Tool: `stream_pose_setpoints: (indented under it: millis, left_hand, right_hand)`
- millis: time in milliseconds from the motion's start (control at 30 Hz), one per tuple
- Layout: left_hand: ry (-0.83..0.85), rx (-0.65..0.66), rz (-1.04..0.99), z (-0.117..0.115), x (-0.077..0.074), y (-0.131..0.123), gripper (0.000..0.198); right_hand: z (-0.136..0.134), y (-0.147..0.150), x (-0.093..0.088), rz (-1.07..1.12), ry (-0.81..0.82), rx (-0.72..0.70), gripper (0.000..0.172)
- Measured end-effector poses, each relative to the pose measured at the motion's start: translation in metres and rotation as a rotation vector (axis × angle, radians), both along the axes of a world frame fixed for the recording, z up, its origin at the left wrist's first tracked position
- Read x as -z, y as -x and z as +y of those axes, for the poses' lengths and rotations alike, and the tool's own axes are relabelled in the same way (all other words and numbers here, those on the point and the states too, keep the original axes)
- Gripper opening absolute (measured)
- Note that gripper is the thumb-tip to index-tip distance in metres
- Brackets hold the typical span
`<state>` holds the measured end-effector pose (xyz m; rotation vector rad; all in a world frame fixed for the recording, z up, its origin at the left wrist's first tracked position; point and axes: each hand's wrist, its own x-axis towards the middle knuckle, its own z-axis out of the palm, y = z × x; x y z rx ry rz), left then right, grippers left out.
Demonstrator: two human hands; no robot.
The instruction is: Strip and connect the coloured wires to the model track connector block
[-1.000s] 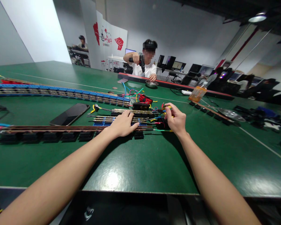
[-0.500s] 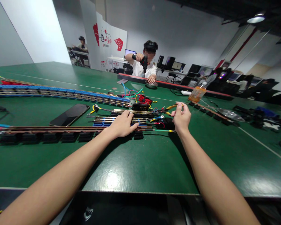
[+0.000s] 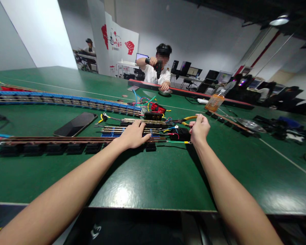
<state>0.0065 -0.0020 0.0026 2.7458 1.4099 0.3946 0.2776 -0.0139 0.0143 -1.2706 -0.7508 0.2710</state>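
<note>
Lifted clear of the tangle of wires a second ago, the right hand (image 3: pixel 199 129) now sits higher and further right, closed in a fist around the yellow-handled pliers (image 3: pixel 187 119), whose dark jaws point left over the coloured wires (image 3: pixel 172 131). No brand or wording can be read on the tool or the track; the only markings in view are red fist graphics on a white banner (image 3: pixel 117 41) at the back, its lettering too small to make out. Across the green table (image 3: pixel 155 177), the left hand (image 3: pixel 134 135) rests palm down, fingers spread flat, on a short section of model rail track (image 3: pixel 132 131) with blue and black sleepers, beside a longer track (image 3: pixel 53 140) running off to the left. Both forearms stretch straight out from the near edge. A dark phone (image 3: pixel 75 124) lies left of the track; opposite, another person (image 3: pixel 156 69) holds a power drill (image 3: pixel 158 66).
</note>
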Motion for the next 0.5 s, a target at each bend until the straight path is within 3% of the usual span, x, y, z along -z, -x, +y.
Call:
stream_pose_setpoints:
  millis: [267, 367, 500]
  left_hand:
    - [-0.009, -0.005, 0.003, -0.001, 0.001, 0.000, 0.063]
    - [0.000, -0.006, -0.005, -0.001, 0.001, -0.001, 0.063]
    - [-0.007, -0.012, -0.017, -0.002, 0.001, -0.002, 0.061]
  right_hand:
    - [-0.015, 0.014, -0.001, -0.636, -0.133, -0.016, 0.036]
    - [-0.026, 0.031, -0.008, -0.696, -0.220, -0.026, 0.032]
    - [-0.039, 0.067, -0.018, -0.557, -0.350, -0.173, 0.031]
